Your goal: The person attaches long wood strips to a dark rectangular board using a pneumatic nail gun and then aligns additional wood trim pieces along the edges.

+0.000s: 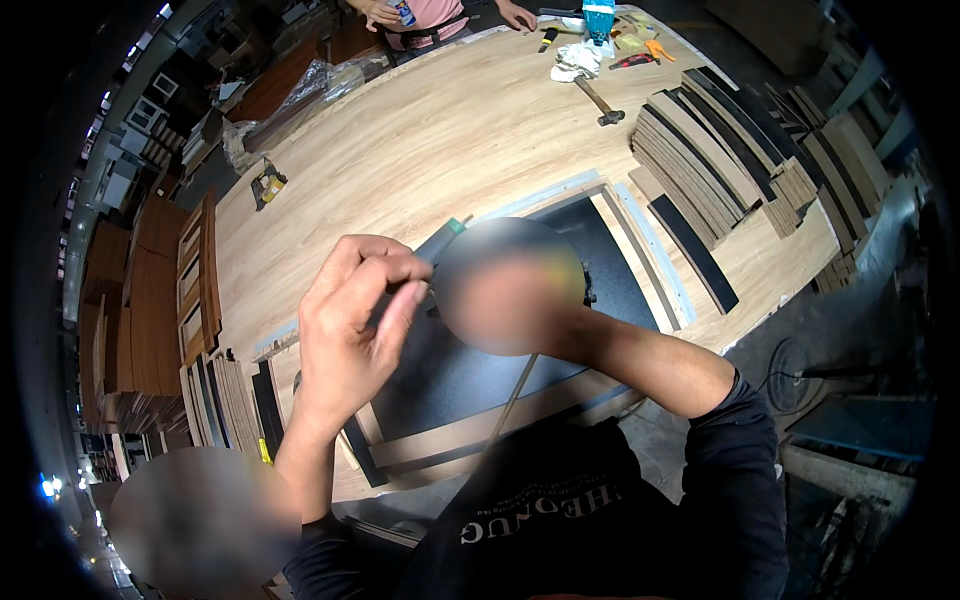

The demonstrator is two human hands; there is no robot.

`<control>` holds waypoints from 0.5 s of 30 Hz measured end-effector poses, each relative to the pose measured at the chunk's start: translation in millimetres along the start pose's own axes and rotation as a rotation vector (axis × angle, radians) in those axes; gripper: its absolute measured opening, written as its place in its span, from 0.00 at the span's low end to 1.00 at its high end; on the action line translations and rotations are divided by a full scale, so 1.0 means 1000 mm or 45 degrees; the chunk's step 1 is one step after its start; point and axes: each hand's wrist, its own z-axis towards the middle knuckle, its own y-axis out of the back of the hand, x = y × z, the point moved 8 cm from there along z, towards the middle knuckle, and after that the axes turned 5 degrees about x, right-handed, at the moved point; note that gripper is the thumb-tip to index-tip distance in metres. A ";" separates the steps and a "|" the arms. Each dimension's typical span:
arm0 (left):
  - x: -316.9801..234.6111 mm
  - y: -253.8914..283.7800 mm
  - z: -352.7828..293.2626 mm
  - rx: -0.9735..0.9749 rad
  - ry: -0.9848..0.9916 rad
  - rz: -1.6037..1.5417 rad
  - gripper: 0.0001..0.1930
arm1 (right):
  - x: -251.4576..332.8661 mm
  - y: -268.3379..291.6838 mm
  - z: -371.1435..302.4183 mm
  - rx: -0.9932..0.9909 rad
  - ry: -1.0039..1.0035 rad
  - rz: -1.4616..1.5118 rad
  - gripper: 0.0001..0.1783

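My left hand (350, 305) is raised over the work with its fingers curled and thumb tip near the index finger, closed on something too small to make out. Just beyond those fingertips shows a grey tool-like piece with a green end (452, 228). My right hand (515, 300) is mostly hidden by a round blurred patch, with dark and yellow parts around it; its grip cannot be seen. A thin cord or hose (515, 395) runs down from there. Beneath both hands lies a black panel (610, 262) bordered by pale wooden strips (655, 260).
A hammer (602, 105), white cloth (577, 62) and blue-green container (598, 20) sit at the far right. Stacked strips (690, 165) line the right side. A yellow-and-black tool (267, 185) rests far left. Another person (430, 20) stands across the table (400, 140).
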 end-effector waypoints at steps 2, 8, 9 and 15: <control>0.003 0.000 0.001 0.018 0.108 -0.033 0.13 | 0.001 0.000 -0.001 -0.022 0.022 -0.021 0.18; -0.004 -0.002 0.000 0.077 -0.017 0.252 0.15 | -0.005 -0.005 0.004 0.057 -0.036 0.114 0.18; -0.009 -0.002 0.000 0.079 -0.052 0.396 0.14 | -0.006 -0.005 0.004 0.069 -0.051 0.145 0.18; 0.000 -0.002 -0.005 0.093 0.072 0.042 0.11 | -0.009 -0.015 0.005 0.118 -0.098 0.211 0.17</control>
